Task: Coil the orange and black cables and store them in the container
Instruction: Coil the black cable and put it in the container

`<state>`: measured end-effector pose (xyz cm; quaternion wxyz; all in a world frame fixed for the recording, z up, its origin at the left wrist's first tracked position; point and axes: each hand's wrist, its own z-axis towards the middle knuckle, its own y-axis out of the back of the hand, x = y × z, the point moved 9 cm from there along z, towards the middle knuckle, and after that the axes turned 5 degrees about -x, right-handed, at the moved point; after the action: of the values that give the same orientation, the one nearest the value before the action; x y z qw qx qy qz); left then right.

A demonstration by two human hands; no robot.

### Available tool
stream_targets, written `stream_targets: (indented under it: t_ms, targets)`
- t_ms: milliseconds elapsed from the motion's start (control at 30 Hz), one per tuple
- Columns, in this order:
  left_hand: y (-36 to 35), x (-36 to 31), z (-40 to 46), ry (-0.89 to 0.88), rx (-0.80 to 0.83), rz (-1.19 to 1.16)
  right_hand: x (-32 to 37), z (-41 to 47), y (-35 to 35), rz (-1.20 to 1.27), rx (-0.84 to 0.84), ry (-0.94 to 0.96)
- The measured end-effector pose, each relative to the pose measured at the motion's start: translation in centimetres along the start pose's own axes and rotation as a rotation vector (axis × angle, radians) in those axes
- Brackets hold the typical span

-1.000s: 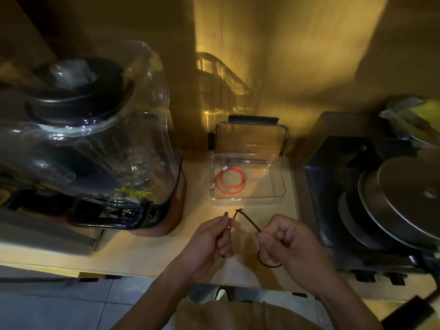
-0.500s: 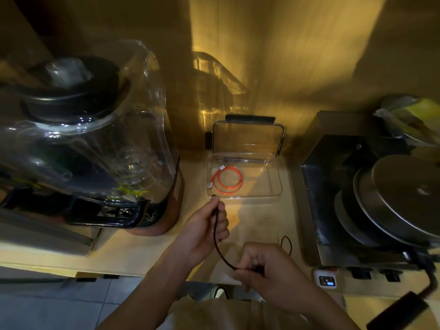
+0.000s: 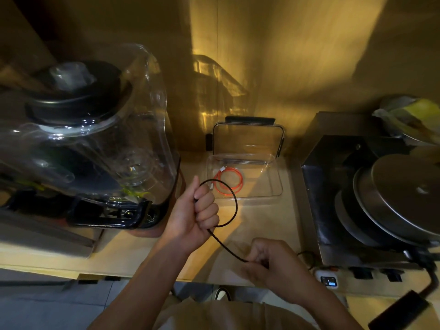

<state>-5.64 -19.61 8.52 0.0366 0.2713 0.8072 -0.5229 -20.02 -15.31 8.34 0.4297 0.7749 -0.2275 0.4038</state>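
A pale wooden counter point(image 3: 133, 256) is running across the lower half of the frame, glowing yellow under a light that is also streaking the wall behind. At centre, the left hand point(image 3: 197, 210) is gripping the black cable point(image 3: 235, 201) in a fist, one loop arching above the counter. At lower centre, the right hand point(image 3: 269, 263) is pinching the same cable further along. Behind them, the clear container point(image 3: 273, 186) is sitting open with the coiled orange cable point(image 3: 229, 182) inside. A blender point(image 3: 78, 139) is filling the left, a metal appliance point(image 3: 333, 198) the right.
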Motion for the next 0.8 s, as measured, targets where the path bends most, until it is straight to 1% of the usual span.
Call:
stream_targets:
  t_ms: [133,200,333,467,533,633,733,800]
  targets:
    - [0.3,-0.5,-0.4,0.003,0.022,0.003,-0.5,0.5,1.7,0.041,-0.069,0.005]
    - [0.4,-1.0,-0.5,-0.011,0.011,0.014,-0.6,0.6,2.2,0.031,-0.068,0.036]
    - [0.3,-1.6,-0.8,-0.034,-0.004,0.057,-0.8,0.8,2.0,-0.101,0.018,0.085]
    - [0.3,-2.2,-1.0,-0.038,0.039,0.146,-2.0,1.1,1.9,-0.191,0.147,0.019]
    - [0.4,-2.7,-1.4,-0.019,0.074,0.265,-2.5,1.2,2.4,-0.203,0.186,-0.017]
    - [0.2,-2.8,-2.3,0.038,0.169,0.583,-2.9,1.4,3.4,-0.221,0.197,-0.056]
    - [0.1,-2.3,-3.1,0.073,0.202,0.952,-3.4,2.1,4.4,-0.222,0.139,-0.076]
    - [0.1,-1.8,-3.5,0.111,0.225,1.073,-3.2,2.4,5.2,-0.172,0.071,-0.077]
